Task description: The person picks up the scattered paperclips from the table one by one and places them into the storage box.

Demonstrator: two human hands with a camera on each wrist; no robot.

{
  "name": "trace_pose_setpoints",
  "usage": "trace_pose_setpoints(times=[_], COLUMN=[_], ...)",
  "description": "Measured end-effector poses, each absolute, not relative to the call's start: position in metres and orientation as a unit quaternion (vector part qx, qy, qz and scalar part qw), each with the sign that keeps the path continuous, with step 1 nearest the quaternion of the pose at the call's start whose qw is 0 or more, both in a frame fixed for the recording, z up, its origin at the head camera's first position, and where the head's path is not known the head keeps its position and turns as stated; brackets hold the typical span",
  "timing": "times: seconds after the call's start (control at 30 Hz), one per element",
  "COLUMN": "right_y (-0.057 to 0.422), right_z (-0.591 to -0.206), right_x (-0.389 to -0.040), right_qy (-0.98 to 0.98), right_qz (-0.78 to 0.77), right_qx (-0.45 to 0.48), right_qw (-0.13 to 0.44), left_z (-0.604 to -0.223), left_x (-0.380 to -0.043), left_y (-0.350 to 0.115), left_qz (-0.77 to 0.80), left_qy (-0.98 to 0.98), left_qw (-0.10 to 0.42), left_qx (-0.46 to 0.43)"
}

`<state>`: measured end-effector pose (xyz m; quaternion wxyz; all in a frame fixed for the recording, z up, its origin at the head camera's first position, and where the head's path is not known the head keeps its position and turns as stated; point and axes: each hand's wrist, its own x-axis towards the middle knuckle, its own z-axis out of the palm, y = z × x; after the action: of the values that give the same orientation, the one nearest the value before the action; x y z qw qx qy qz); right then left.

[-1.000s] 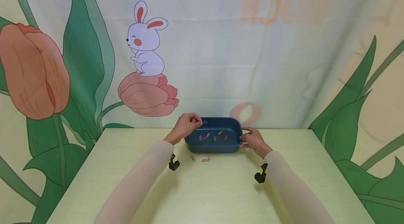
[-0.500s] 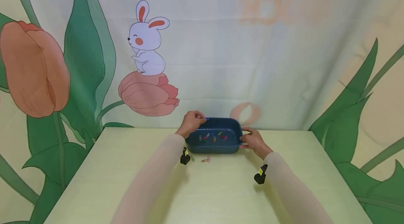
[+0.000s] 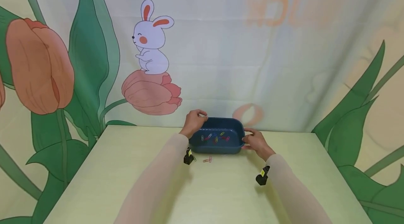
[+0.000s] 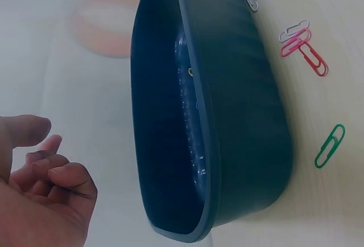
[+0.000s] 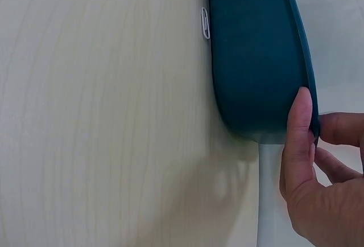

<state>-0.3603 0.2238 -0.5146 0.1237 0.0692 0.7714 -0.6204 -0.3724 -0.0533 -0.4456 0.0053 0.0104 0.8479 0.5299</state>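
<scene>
A dark blue plastic bin (image 3: 217, 150) stands near the table's back edge, with several coloured paper clips (image 3: 216, 140) lying on its floor. Over its back left corner is my left hand (image 3: 194, 123). The left wrist view shows the left hand (image 4: 51, 193) with thumb and fingers apart, fingers loosely curled, nothing between them. My right hand (image 3: 257, 142) grips the bin's right end. In the right wrist view, this right hand (image 5: 310, 184) has its thumb on the outer wall and fingers at the far side of the rim.
On the table before the bin lie a green paper clip (image 4: 329, 146), a red paper clip (image 4: 313, 60), and pink and white ones touching it or close by. Another white paper clip (image 5: 205, 23) lies against the bin's front wall. A printed curtain (image 3: 205, 59) hangs behind the table.
My left hand has moved right and slightly up over the bin's back left corner. The blue paper clip it pinched earlier is gone from its fingers. The right hand keeps its grip.
</scene>
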Motion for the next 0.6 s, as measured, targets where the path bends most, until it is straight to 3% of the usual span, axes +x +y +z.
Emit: trace_pose_setpoints(times=[0.6], right_y=[0.224], right_z=[-0.512], right_x=[-0.359], right_qy=[0.776], right_qz=[-0.614], right_qx=[0.076], right_qw=[0.119], left_z=[-0.44], left_x=[-0.327], left_y=[-0.067], left_qz=[0.514], left_qy=[0.851], left_qw=[-0.009], left_qx=[0.108])
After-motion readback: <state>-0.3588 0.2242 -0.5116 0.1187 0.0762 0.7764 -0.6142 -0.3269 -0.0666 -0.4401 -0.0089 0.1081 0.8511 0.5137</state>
